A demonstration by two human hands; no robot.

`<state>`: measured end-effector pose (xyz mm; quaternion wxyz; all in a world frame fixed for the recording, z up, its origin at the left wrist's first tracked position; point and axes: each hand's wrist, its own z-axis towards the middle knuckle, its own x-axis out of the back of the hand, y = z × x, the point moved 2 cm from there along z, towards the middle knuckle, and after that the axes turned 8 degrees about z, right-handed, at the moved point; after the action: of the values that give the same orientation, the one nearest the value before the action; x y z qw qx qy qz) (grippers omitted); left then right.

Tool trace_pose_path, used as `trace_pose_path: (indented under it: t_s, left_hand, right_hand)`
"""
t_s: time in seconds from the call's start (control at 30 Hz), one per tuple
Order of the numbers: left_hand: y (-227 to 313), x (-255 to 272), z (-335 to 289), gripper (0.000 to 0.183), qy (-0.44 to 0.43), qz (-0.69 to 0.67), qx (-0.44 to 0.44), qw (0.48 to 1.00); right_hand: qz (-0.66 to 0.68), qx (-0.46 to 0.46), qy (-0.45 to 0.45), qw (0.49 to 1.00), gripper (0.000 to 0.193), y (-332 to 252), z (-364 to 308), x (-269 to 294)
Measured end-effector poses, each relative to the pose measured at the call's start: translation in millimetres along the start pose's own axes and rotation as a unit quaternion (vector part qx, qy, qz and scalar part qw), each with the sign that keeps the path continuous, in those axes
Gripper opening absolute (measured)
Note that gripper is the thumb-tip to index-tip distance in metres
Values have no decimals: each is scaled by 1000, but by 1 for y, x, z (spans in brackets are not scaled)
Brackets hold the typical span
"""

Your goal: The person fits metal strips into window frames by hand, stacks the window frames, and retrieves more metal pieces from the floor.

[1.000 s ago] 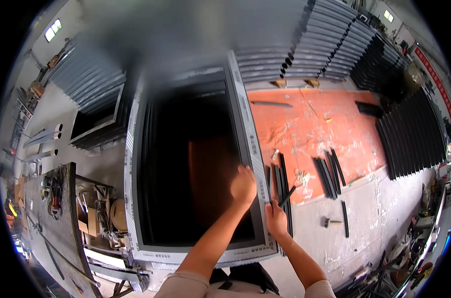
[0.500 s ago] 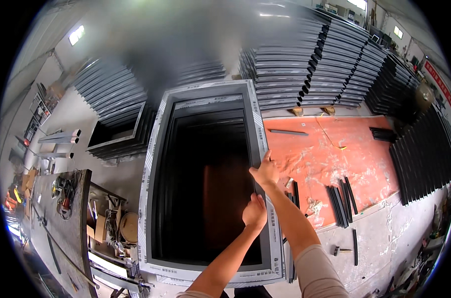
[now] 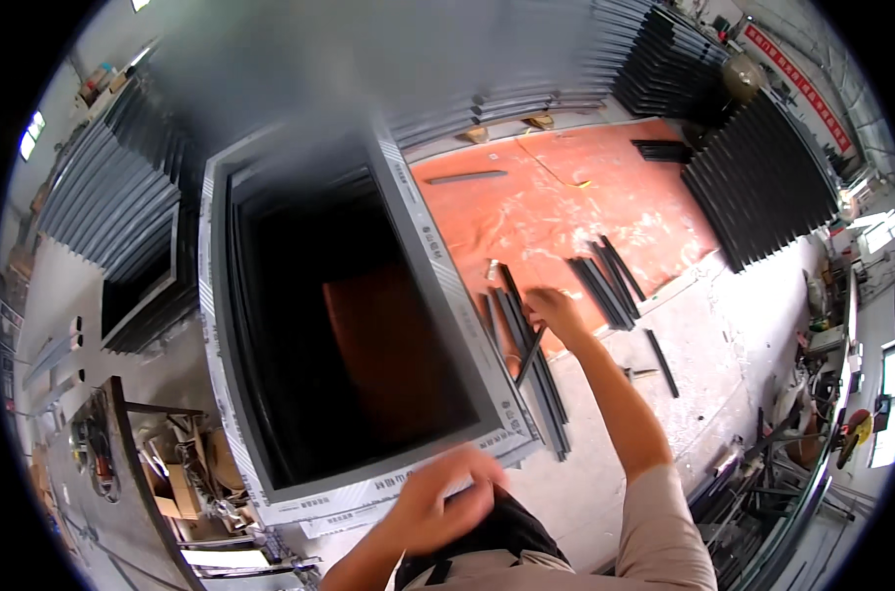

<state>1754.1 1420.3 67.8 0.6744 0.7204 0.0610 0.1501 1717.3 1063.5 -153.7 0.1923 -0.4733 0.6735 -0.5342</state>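
A stack of grey rectangular frames (image 3: 467, 325) with white printed protective film stands in front of me, its middle open and dark. My right hand (image 3: 554, 313) is closed on the upper end of a dark strip (image 3: 531, 355), which slants down just right of the stack. Beside and under that strip lie several more long dark strips (image 3: 546, 394). My left hand (image 3: 447, 497) is near my body at the stack's front edge, blurred by motion. Its thumb and fingers look apart, with nothing seen between them.
An orange sheet (image 3: 585, 217) covers the floor to the right, with more dark strips (image 3: 605, 291) and a hammer (image 3: 642, 372) nearby. Tall stacks of frames (image 3: 762, 177) stand behind and at both sides. A workbench (image 3: 83, 483) with tools is at the left.
Both hands have left the right side of the top frame. The right moved outward and took hold of a dark strip; the left drew back toward my body. The view swung right.
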Motion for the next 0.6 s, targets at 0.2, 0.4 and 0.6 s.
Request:
trace_pose_path:
  t_s: [0.2,0.4,0.6]
  left_hand:
    - [119,-50,-42,48,-128,-422,-211,872]
    - [125,-105,-20,27,-244,-421,-354,798]
    - [119,-171,46,29,-242,-453,-360,779]
  right_hand:
    - [131,-144,175,965,28,172,-209,45]
    - [238,-266,231,905,30,232,-307,37]
    - [235,-270,235,904,30,242,-294,99]
